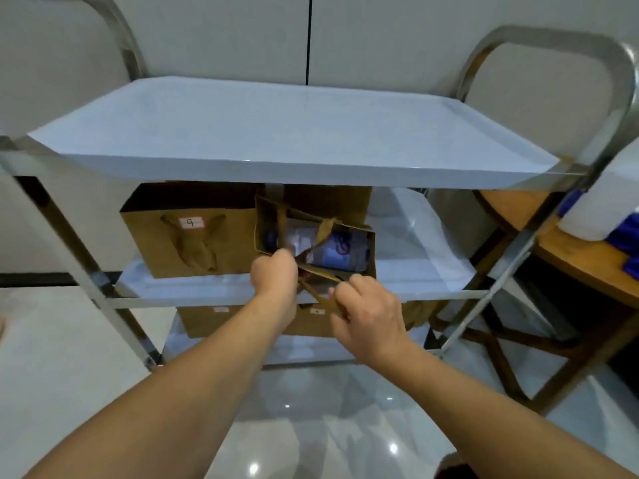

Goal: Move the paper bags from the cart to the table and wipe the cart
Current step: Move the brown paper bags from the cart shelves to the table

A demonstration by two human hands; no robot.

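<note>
A steel cart (pixel 297 174) with three shelves stands in front of me; its top shelf is bare. On the middle shelf a brown paper bag (pixel 363 261) is tipped toward me, its mouth open, with a bottle inside. My left hand (pixel 275 276) grips the bag's near rim at the left. My right hand (pixel 366 311) pinches its front edge at the lower right. A second brown bag (pixel 186 243), labelled 9, stands upright to its left. Another bag (pixel 311 321) sits on the bottom shelf, mostly hidden behind my hands.
A round wooden table (pixel 587 257) stands to the right of the cart, carrying a white object and blue cloths (pixel 626 233). The cart's steel handles rise at both ends. Glossy floor tiles lie below, a pale wall behind.
</note>
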